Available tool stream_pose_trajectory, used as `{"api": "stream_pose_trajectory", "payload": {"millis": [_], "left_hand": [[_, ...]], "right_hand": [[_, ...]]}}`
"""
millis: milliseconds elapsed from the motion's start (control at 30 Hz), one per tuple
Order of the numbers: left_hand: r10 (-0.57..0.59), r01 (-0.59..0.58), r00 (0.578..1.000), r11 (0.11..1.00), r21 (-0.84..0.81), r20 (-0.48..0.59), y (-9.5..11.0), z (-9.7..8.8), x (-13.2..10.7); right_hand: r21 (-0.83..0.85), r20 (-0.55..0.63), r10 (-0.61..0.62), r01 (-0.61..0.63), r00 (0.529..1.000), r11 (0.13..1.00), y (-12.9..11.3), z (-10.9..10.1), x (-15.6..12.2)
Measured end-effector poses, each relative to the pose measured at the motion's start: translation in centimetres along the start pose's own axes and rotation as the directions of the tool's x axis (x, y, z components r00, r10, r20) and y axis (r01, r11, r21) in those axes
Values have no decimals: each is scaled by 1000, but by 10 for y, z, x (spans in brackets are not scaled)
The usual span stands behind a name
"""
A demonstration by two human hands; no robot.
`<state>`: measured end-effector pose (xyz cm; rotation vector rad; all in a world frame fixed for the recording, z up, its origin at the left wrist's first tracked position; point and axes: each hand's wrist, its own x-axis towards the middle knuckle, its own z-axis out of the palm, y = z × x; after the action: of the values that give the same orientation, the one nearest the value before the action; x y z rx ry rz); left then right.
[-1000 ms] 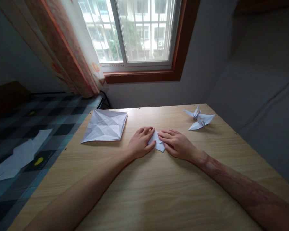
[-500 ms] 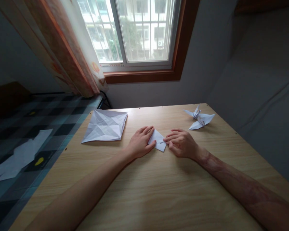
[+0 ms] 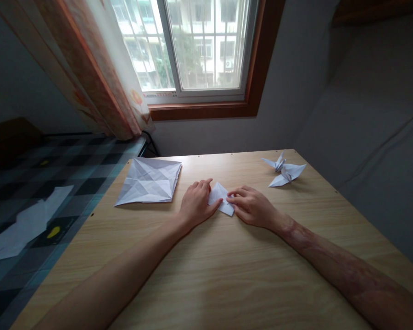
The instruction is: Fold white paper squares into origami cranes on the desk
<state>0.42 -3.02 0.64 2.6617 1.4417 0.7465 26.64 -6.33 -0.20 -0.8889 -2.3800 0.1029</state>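
A small folded white paper [image 3: 220, 196] lies on the wooden table [image 3: 227, 275] between my hands. My left hand [image 3: 195, 204] rests on its left side, fingers curled over the edge and thumb pressed against its lower left edge. My right hand [image 3: 251, 206] touches its right side, fingertips pinched on the paper's right edge. Both forearms stretch across the table toward it.
A creased, unfolded white sheet [image 3: 147, 181] lies at the table's far left. A finished white paper crane [image 3: 285, 170] stands at the far right. A bed with a checked cover [image 3: 37, 183] and loose paper [image 3: 24, 224] is on the left, under a window [image 3: 192, 46] with a curtain [image 3: 99, 73].
My right hand moved left, back onto the paper, fingers less curled than half a second ago. The paper shifted slightly left. My left hand stays pressed on it.
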Motion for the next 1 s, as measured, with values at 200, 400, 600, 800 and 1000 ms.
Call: {"api": "stream_pose_trajectory", "payload": {"millis": [200, 400, 600, 800, 1000], "left_hand": [[-31, 28, 999, 990, -137, -14, -4, 2, -1], [-118, 114, 993, 891, -439, 18, -9, 10, -1], [-140, 88, 989, 803, -589, -42, -5, 13, -1], [34, -14, 999, 856, -518, 30, 3, 1, -2], [73, -56, 997, 894, -445, 21, -2, 3, 1]], "right_hand": [[-50, 8, 40, -39, 999, 998, -6, 1, 3], [-106, 2, 62, -61, 998, 993, -12, 3, 6], [-39, -12, 64, -64, 998, 997, -16, 5, 5], [43, -19, 53, -52, 998, 998, -11, 6, 3], [61, -30, 63, -61, 998, 996, -7, 7, 4]]}}
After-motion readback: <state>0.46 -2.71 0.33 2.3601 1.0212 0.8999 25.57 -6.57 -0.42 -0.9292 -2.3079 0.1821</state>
